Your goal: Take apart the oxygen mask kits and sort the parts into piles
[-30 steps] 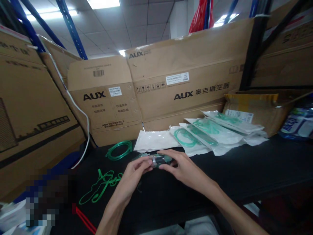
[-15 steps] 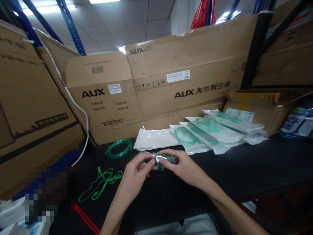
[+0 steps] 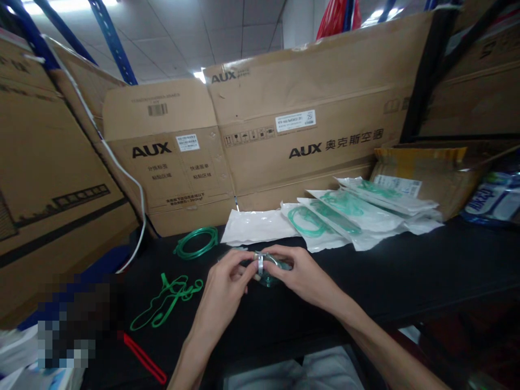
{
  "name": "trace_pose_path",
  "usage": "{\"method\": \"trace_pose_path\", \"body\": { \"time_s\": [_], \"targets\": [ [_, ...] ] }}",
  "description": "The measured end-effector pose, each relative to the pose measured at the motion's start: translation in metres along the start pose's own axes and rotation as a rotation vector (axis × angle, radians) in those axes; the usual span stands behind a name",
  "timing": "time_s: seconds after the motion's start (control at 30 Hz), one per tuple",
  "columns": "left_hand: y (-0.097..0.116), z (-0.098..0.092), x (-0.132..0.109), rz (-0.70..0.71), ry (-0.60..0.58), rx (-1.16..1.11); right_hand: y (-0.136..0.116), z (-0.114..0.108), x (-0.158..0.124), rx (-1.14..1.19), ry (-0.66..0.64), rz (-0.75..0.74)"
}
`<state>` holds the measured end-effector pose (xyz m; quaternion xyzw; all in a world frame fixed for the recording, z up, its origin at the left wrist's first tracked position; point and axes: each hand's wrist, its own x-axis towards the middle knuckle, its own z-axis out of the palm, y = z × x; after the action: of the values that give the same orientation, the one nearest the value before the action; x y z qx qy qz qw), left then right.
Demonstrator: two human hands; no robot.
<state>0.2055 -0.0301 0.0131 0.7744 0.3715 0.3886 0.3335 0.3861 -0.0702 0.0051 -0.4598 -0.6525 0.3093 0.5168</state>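
Over the black table (image 3: pixel 406 271), my left hand (image 3: pixel 225 284) and my right hand (image 3: pixel 303 276) meet around a clear green-tinted mask (image 3: pixel 270 273) with a metal strip across it. Both hands are closed on it, fingers pinching its top edge. A coil of green tubing (image 3: pixel 195 242) lies behind my left hand. A loose green elastic strap (image 3: pixel 168 300) lies to the left of my left wrist.
Sealed white pouches (image 3: pixel 353 214) with green tubing inside are fanned out at the back right, one flat white pouch (image 3: pixel 254 226) beside them. AUX cardboard boxes (image 3: pixel 284 119) wall in the back and left. An open carton (image 3: pixel 439 173) stands at right. A red strip (image 3: pixel 144 357) lies near the front edge.
My hands have drawn closer together on the mask and lifted it slightly, turning it more upright. The view has tipped a little downward.
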Motion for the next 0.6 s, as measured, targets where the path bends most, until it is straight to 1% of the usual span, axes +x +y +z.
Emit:
{"method": "trace_pose_path", "body": {
  "time_s": [0.1,0.17,0.2,0.37,0.47,0.6],
  "targets": [
    [0.0029,0.0029,-0.0009,-0.036,0.083,-0.038,-0.0002,0.0001,0.0005,-0.049,0.047,-0.028],
    [0.0049,0.0049,-0.0018,-0.024,0.141,-0.031,-0.0001,0.0000,0.0009,-0.082,0.076,-0.050],
    [0.0056,0.0057,-0.0023,-0.009,0.152,-0.011,-0.0001,0.0001,0.0011,-0.088,0.088,-0.057],
    [0.0054,0.0076,-0.0035,0.040,0.077,0.092,0.0000,0.0020,0.0010,-0.035,0.129,-0.069],
    [0.0043,0.0075,-0.0027,0.042,0.060,0.080,0.0000,0.0030,0.0000,-0.010,0.135,-0.069],
    [0.0054,0.0059,-0.0019,0.035,0.059,0.050,0.0002,0.0030,-0.0015,-0.017,0.103,-0.089]
  ]
}}
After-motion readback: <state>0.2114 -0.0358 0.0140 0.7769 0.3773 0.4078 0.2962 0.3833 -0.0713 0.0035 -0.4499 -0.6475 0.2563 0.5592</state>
